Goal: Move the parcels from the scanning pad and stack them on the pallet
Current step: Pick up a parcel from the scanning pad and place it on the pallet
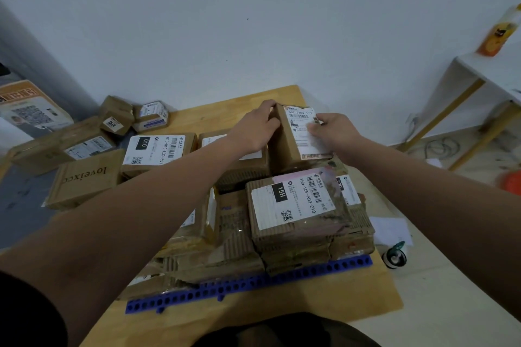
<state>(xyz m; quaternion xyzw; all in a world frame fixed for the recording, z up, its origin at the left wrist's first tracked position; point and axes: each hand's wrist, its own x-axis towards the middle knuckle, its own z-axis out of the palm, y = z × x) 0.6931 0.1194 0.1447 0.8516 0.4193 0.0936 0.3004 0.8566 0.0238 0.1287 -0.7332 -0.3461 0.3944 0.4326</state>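
At the far right corner of the stack, both hands are on one brown cardboard parcel (284, 146). It is tipped up so that its white shipping label faces the camera. The left hand (253, 129) wraps the parcel's left top edge with its fingers curled over it. The right hand (335, 129) grips the right edge, with the fingertips on the label. That makes two hands, one on each side, clamped on the same box. Its lower edge meets the parcels beneath (resting or just held there, I can't tell).

Below it, the blue perforated pallet (253, 282) lies on a wooden board (366, 298) and is already crowded with worn cardboard parcels. Nearest on the right is the 15H parcel (293, 205), lying flat on top of others. Further left sits the 010 parcel (158, 149), and beside it is a box printed "loveixcc" (84, 180).

More small parcels (118, 115) cluster at the back left by the wall. On the right stands a white shelf (493, 65) with an orange packet (496, 34) on it.
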